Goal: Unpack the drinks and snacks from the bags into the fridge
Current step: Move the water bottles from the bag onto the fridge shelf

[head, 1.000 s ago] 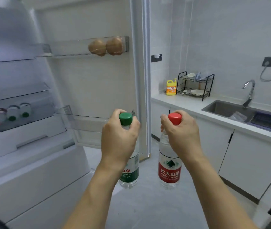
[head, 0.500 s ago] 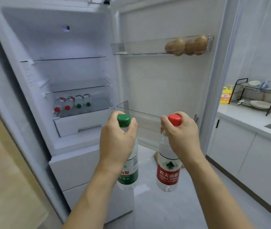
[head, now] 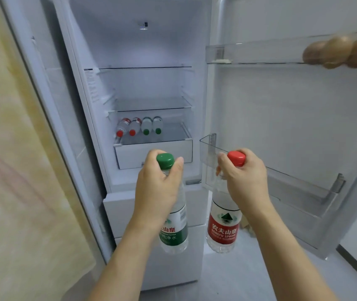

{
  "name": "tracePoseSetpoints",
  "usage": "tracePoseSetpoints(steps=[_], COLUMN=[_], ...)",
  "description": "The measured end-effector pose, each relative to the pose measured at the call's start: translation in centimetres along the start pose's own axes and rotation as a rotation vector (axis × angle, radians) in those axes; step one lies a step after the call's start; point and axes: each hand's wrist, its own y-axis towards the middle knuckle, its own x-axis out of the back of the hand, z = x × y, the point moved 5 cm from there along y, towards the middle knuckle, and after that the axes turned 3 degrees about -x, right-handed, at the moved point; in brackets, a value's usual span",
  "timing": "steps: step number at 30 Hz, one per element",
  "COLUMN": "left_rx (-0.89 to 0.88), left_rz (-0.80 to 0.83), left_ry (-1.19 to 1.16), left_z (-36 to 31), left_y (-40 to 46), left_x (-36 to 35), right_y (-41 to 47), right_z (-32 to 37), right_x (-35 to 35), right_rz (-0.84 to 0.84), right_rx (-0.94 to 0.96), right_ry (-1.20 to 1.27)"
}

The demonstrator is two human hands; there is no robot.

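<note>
The left hand [head: 155, 190] is gripping a green-capped bottle [head: 174, 227] by its neck, and the right hand [head: 244, 181] is gripping a red-capped bottle [head: 223, 224] likewise, both hanging upright near the open fridge [head: 142, 51]. Farther in, four bottles [head: 139, 127] are lying on the lower shelf; laying these to their right, caps outward, should be keeping the row tidy.

Bright, even light fills the open fridge [head: 142, 88], its white walls glowing with a cool bluish cast and hardly any shadow. Straight lines bow toward the edges, plain wide-angle bending. The eggs [head: 338, 53] at the upper right smear into soft blur; the centre stays sharp.
</note>
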Motion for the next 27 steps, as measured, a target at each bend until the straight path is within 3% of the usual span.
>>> tracePoseSetpoints(steps=[9, 20, 27], left_rx=[0.114, 0.324, 0.394], left_rz=[-0.047, -0.190, -0.175], left_ry=[-0.026, -0.260, -0.312], left_z=[2.5, 7.4, 12.0], left_y=[5.1, 10.8, 16.6], left_x=[-3.3, -3.6, -2.9], right_y=[7.3, 12.4, 16.0], right_z=[-2.2, -3.6, -3.6], right_x=[-2.9, -9.0, -14.6], right_rz=[0.077, 0.154, 0.123], right_rx=[0.014, -0.008, 0.012], right_ry=[0.059, 0.105, 0.110])
